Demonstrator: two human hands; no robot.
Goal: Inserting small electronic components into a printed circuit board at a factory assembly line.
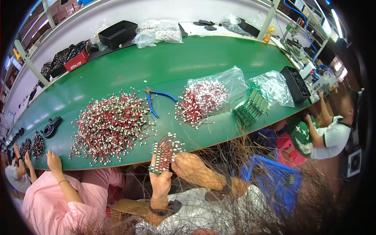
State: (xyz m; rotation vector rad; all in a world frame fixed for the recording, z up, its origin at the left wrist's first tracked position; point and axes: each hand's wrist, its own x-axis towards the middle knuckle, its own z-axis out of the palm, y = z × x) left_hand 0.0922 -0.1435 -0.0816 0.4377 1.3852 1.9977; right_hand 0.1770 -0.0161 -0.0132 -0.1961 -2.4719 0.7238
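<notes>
My left hand [159, 186] grips a green circuit board panel [156, 158] by its lower end, thumb across the face. A row of short red wires with white connectors runs off the panel toward the right. At those wire ends is my right hand [187, 166], its fingers pressed together; what they pinch is too small to make out. Just beyond, on the green table [133, 72], lies a large heap of red wires with white connectors [113, 125]. Blue-handled cutters [156, 98] rest beside the heap, jaws apart.
A plastic bag spills more wired connectors [203, 98] on the table. Stacked green panels [250, 107] and a black bin [295, 84] stand to the right. A blue basket [272, 180] is near my right side. Co-workers sit at left, one in a pink shirt [66, 196], and at right.
</notes>
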